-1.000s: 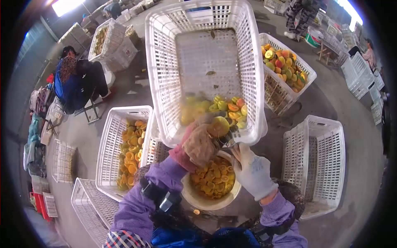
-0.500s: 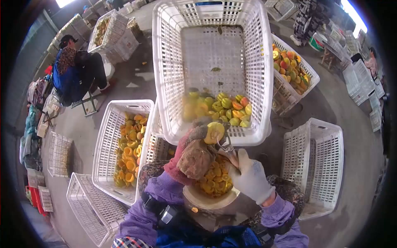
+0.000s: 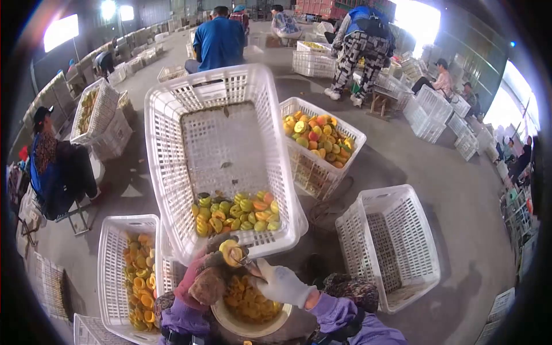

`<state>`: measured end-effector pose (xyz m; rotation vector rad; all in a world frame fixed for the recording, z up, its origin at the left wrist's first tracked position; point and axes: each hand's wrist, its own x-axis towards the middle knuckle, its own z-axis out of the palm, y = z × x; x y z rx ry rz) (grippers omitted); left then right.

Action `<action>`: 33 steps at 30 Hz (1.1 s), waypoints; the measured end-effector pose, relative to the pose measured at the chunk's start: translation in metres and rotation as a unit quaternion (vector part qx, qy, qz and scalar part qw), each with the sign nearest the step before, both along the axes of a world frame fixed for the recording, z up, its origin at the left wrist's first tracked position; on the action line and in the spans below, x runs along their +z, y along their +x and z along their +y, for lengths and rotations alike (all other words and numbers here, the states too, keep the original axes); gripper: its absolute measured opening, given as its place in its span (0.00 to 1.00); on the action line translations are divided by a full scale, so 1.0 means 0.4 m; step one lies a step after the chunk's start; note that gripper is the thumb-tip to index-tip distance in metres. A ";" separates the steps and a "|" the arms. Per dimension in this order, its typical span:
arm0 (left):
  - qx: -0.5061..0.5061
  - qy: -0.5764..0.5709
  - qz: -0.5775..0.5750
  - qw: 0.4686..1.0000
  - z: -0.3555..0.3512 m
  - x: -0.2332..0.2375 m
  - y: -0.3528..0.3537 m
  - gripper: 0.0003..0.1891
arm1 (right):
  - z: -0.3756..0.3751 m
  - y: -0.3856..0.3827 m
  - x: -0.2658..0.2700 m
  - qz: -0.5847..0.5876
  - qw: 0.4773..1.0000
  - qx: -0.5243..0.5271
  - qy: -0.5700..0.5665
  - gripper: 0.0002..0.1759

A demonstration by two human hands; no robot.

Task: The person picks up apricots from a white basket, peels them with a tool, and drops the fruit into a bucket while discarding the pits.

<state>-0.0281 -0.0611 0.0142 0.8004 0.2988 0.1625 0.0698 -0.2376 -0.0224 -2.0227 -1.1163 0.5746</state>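
Note:
My left hand (image 3: 200,282), in a pink glove with a stained brown palm, is closed around a halved yellow peach (image 3: 231,253), cut face up. In my white-gloved right hand (image 3: 285,285) is a small metal pitting tool (image 3: 252,267), its tip against the peach's edge. The tip's exact shape is hard to make out. Beneath both hands stands a pale bowl (image 3: 247,332) of orange-yellow fruit pieces (image 3: 252,300). Just ahead, a large white crate (image 3: 167,155) tilts towards me, with green and orange peach halves (image 3: 236,214) gathered at its near end.
A crate of scooped halves (image 3: 139,282) sits at left; another crate of peaches (image 3: 319,137) stands ahead right. At right is a white crate (image 3: 397,253). People sit around, including one in blue (image 3: 218,43); another in patterned trousers (image 3: 362,57) bends over.
The view has swung up and right, showing more of the hall, while crates and hands shift left and down in it. Both hands keep hold of the peach half and the tool.

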 end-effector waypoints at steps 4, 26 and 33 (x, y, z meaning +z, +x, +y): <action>0.018 0.486 0.027 0.873 0.011 -0.033 -0.011 0.23 | 0.012 0.002 0.031 -0.093 0.995 -0.021 -0.011 0.21; 0.169 0.376 -0.035 0.910 -0.004 -0.076 -0.006 0.16 | 0.062 -0.032 0.047 -0.063 0.998 0.002 -0.017 0.17; 0.224 0.464 -0.033 0.857 -0.006 -0.121 -0.002 0.14 | 0.068 -0.059 -0.001 -0.064 0.997 0.015 -0.038 0.30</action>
